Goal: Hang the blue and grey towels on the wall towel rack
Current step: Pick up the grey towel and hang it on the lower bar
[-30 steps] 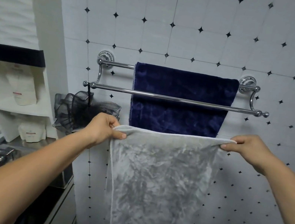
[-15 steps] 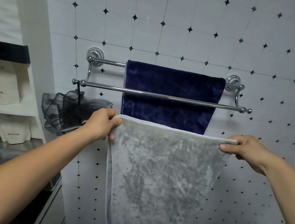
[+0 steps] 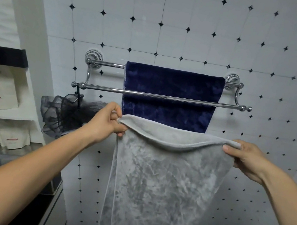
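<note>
Grey towel (image 3: 161, 183) held spread below the chrome double-bar towel rack (image 3: 166, 97), mid-frame.
Left hand (image 3: 105, 123) and right hand (image 3: 248, 158) each pinch a top corner, fingers closed on cloth; the blue towel (image 3: 170, 96) drapes the rear bar.

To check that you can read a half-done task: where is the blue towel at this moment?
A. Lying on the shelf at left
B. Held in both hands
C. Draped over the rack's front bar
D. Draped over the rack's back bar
D: the blue towel hangs from the back bar, and the bare front bar crosses in front of it; the hands hold the grey towel.
</note>
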Demonstrator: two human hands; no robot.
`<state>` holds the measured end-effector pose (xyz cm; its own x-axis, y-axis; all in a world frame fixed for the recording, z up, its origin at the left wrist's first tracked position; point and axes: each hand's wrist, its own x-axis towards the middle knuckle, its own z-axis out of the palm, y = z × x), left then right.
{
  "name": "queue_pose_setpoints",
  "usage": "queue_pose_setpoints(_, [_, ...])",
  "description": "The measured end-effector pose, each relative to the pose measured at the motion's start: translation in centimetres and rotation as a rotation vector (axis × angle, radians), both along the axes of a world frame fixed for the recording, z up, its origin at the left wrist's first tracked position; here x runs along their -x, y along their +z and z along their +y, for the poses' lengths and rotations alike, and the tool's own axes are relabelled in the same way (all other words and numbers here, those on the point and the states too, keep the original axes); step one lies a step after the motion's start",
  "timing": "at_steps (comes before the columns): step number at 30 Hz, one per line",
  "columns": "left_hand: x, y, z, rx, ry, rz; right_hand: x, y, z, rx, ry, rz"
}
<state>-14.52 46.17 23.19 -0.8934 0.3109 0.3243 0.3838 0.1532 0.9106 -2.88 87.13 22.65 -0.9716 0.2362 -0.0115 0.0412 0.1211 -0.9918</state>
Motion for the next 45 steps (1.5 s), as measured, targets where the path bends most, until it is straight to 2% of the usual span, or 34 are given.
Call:
queue_pose_setpoints(4, [0.2,-0.6,0.0,0.057,-0.055,0.06,-0.5,0.4,0.4,-0.333,0.041,0.045])
queue_pose_setpoints(7, [0.6,-0.6,0.0,0.053,0.015,0.048,-1.3,1.1,0.5,-0.53,0.151,0.064])
queue_pose_setpoints(14, [1.8,0.3,-0.2,0.184,0.14,0.036,-2.4,2.1,0.4,-0.7,0.403,-0.121])
queue_pose_setpoints(18, [2.2,0.8,-0.8,0.209,0.128,0.002,-2.3,2.3,0.9,-0.727,0.444,-0.154])
queue_pose_setpoints(20, [2.2,1.2,-1.2,0.231,0.106,0.003,-2.2,2.3,1.2,-0.837,0.467,-0.221])
queue_pose_setpoints(24, [1.6,1.9,-1.5,0.268,0.042,0.019,-1.6,1.9,1.5,-1.229,0.408,-0.351])
queue_pose_setpoints(27, [1.0,2.1,-1.4,0.302,0.003,0.044,-1.0,2.6,2.0,-1.357,0.236,-0.237])
queue_pose_setpoints(30, [1.2,2.2,-1.6,0.269,0.031,0.034,-1.4,3.0,2.1,-1.14,0.145,-0.125])
queue_pose_setpoints(32, [1.7,2.2,-1.9,0.304,0.089,0.03,-2.0,2.7,1.4,-0.952,0.247,-0.129])
queue_pose_setpoints(34, [2.2,1.8,-2.1,0.317,0.16,0.016,-2.2,2.2,0.9,-0.765,0.292,-0.051])
queue_pose_setpoints(37, [2.3,1.4,-1.8,0.27,0.212,-0.054,-1.6,1.9,1.5,-0.404,0.115,0.066])
queue_pose_setpoints(39, [2.2,1.4,-1.3,0.263,0.227,-0.082,-1.0,1.6,2.0,-0.255,0.012,0.022])
queue_pose_setpoints(42, [2.1,1.3,-0.3,0.298,0.236,-0.121,-0.3,1.0,2.4,-0.209,-0.048,-0.067])
queue_pose_setpoints(45, [1.6,1.1,0.7,0.195,0.217,-0.236,-0.1,0.8,2.0,0.012,-0.141,-0.078])
